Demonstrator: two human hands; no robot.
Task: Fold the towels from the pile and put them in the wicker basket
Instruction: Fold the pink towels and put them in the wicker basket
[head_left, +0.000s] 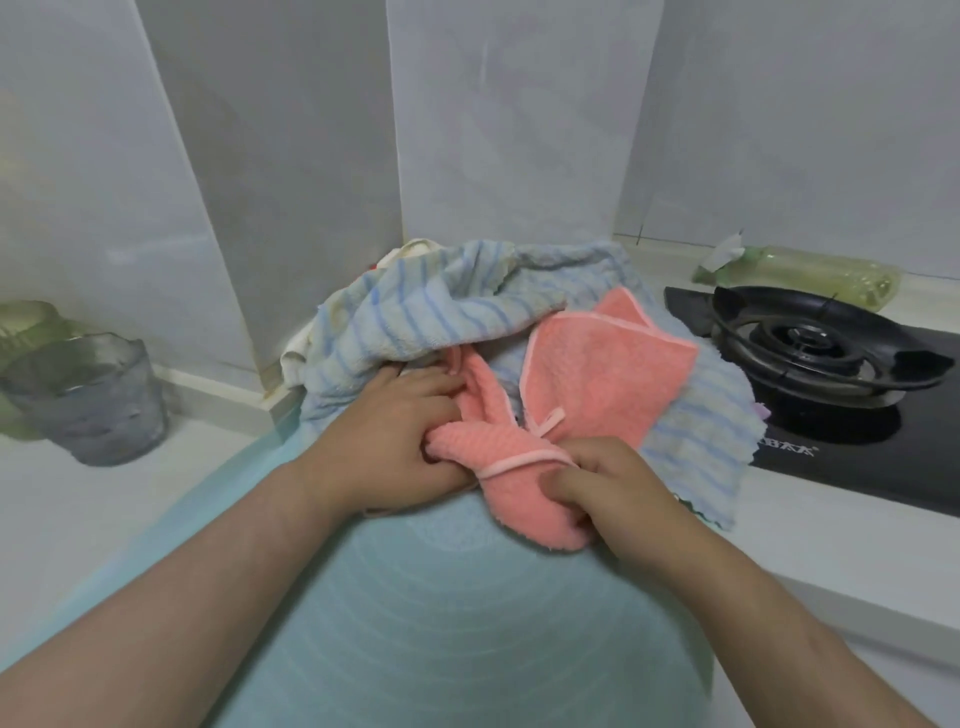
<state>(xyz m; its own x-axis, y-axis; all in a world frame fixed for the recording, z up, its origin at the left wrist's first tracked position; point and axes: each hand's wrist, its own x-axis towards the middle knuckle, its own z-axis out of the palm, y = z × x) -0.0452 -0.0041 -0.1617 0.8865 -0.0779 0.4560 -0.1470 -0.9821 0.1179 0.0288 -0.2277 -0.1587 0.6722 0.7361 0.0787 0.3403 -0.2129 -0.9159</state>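
A crumpled pink towel with a pale pink hem lies on top of a pile of blue-striped towels at the back of a teal mat. My left hand grips the towel's bunched near-left part, fingers curled into the cloth. My right hand pinches the near-right edge by the hem. A cream cloth peeks out under the pile on the left. No wicker basket is in view.
A black gas hob with a burner sits right of the pile. A clear plastic bottle lies behind it. A grey ribbed glass stands on the white counter at the left. Grey wall panels rise behind.
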